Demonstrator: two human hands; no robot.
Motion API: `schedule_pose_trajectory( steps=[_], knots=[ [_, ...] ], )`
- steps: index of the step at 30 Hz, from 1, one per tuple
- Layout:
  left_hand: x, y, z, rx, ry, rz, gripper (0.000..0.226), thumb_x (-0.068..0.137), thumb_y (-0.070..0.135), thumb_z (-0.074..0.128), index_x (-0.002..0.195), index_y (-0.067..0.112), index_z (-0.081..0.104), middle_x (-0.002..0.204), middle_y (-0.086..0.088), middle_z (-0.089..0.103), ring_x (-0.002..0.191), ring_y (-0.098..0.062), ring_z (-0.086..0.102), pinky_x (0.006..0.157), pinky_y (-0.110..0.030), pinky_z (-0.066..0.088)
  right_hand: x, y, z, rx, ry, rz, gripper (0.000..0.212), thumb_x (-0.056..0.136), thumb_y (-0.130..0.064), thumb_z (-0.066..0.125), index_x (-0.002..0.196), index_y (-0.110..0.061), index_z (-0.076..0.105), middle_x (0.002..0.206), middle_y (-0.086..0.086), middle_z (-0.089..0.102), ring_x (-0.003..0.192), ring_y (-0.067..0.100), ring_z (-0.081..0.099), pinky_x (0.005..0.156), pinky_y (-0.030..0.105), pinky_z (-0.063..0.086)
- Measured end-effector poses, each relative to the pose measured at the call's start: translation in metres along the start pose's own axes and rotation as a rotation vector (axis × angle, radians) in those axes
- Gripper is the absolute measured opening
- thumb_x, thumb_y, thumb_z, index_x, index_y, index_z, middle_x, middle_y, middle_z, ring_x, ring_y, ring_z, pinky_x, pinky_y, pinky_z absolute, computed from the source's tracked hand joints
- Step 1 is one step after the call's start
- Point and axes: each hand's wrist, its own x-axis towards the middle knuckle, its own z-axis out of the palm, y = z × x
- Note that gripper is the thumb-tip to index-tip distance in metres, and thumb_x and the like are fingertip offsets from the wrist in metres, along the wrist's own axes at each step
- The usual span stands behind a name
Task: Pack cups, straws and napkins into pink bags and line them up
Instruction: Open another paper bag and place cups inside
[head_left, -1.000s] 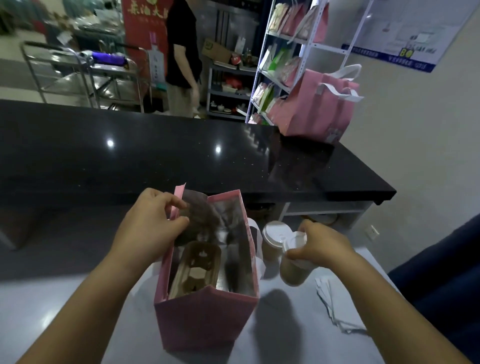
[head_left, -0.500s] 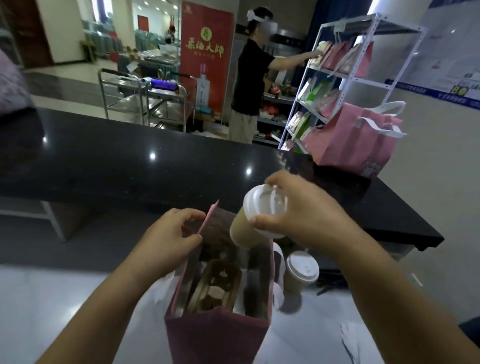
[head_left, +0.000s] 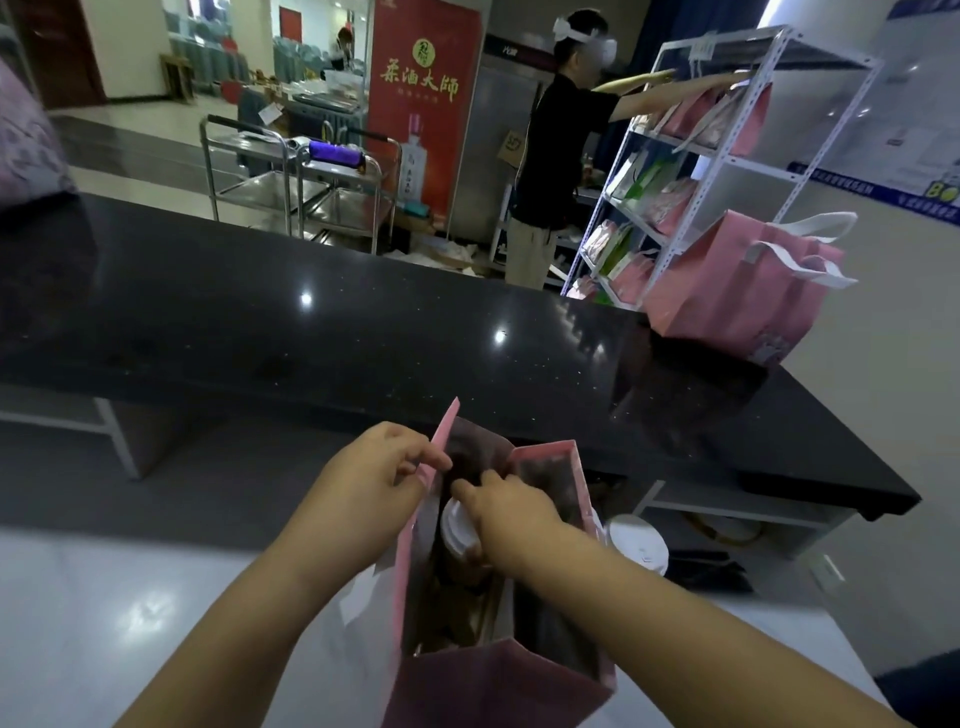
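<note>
An open pink bag (head_left: 498, 686) stands on the white table in front of me. My left hand (head_left: 369, 493) pinches the bag's left top edge and holds it open. My right hand (head_left: 511, 514) reaches down into the bag and holds a lidded cup (head_left: 458, 530) by its top, low inside the bag. A second white-lidded cup (head_left: 638, 543) stands on the table just right of the bag. The bag's bottom and any holder in it are mostly hidden by my arm.
A long black counter (head_left: 363, 338) runs behind the table, with pink bags (head_left: 748, 296) standing at its right end. A person (head_left: 550, 156) reaches into a white shelf rack (head_left: 727, 156) of bags beyond it. Metal carts (head_left: 301, 187) stand at the back.
My right hand lifted a cup from the table, carried it over the bag and lowered it inside. The left hand kept holding the bag's edge. The view tilted upward.
</note>
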Motion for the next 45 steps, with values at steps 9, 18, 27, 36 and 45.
schedule_pose_trajectory(
  steps=[9,18,27,36,45],
  knots=[
    [0.008,-0.01,-0.001,0.144,0.021,-0.012,0.036,0.087,0.002,0.051,0.11,0.026,0.066,0.106,0.02,0.052,0.093,0.0,0.052,0.081,-0.017,0.045,0.01,0.004,0.004,-0.107,-0.054,-0.091,0.068,0.079,-0.02,0.07,0.136,-0.018,0.032,0.129,0.017,0.043,0.112,0.037,0.047,0.085,0.046,0.046],
    [0.006,-0.003,0.003,0.169,0.042,-0.002,0.032,0.087,0.002,0.05,0.095,0.028,0.068,0.111,0.015,0.055,0.094,-0.003,0.053,0.078,-0.017,0.044,0.013,0.006,0.025,-0.09,-0.016,-0.142,0.057,0.083,-0.012,0.062,0.134,-0.015,0.036,0.128,0.02,0.041,0.11,0.041,0.044,0.087,0.048,0.045],
    [-0.005,0.011,0.006,0.267,0.056,0.001,0.02,0.09,0.019,0.051,0.082,0.03,0.065,0.104,0.013,0.054,0.087,-0.003,0.053,0.076,-0.023,0.046,-0.002,0.018,0.002,0.054,-0.081,-0.097,0.069,0.084,-0.032,0.062,0.143,-0.029,0.027,0.136,0.012,0.042,0.117,0.036,0.048,0.09,0.045,0.045],
    [-0.03,0.021,0.016,0.259,0.014,0.043,0.005,0.084,0.034,0.058,0.087,0.037,0.056,0.101,0.021,0.048,0.085,0.003,0.053,0.073,-0.024,0.049,-0.06,0.09,-0.009,0.581,0.885,0.227,0.013,0.088,-0.019,0.055,0.085,-0.028,0.065,0.079,-0.018,0.059,0.071,0.001,0.054,0.059,0.016,0.038],
    [-0.056,0.04,0.025,0.661,-0.106,0.095,0.029,0.079,0.048,0.057,0.106,0.036,0.053,0.121,0.018,0.042,0.102,-0.007,0.047,0.075,-0.027,0.049,-0.077,0.123,0.093,0.238,0.221,0.529,0.057,0.084,-0.037,0.061,0.134,-0.029,0.035,0.144,0.003,0.033,0.132,0.028,0.03,0.099,0.042,0.036]
  ],
)
